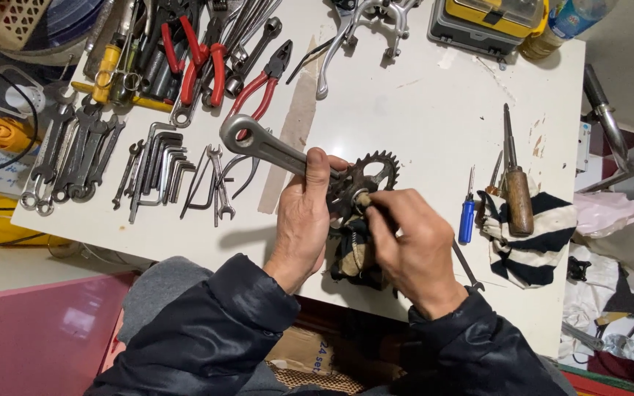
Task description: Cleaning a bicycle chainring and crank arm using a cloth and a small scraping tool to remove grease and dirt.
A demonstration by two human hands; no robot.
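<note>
My left hand [301, 220] grips a grey metal bicycle crank arm [258, 145] with a dark toothed chainring [367, 176] at its end, held above the white table [420, 110]. The thumb lies along the arm near the sprocket. My right hand [412, 242] pinches a small piece of dirty cloth [362, 199] against the chainring's hub. A dark and cream rag [354, 253] hangs below, between both hands. Both sleeves are dark and padded.
Spanners [75, 154], hex keys [163, 165] and red-handled pliers [199, 59] lie on the left. A wooden-handled screwdriver [516, 183] rests on a striped cloth [537, 242] at the right, beside a small blue screwdriver [467, 216]. Brake parts [361, 26] and a yellow-grey case [489, 22] sit at the back.
</note>
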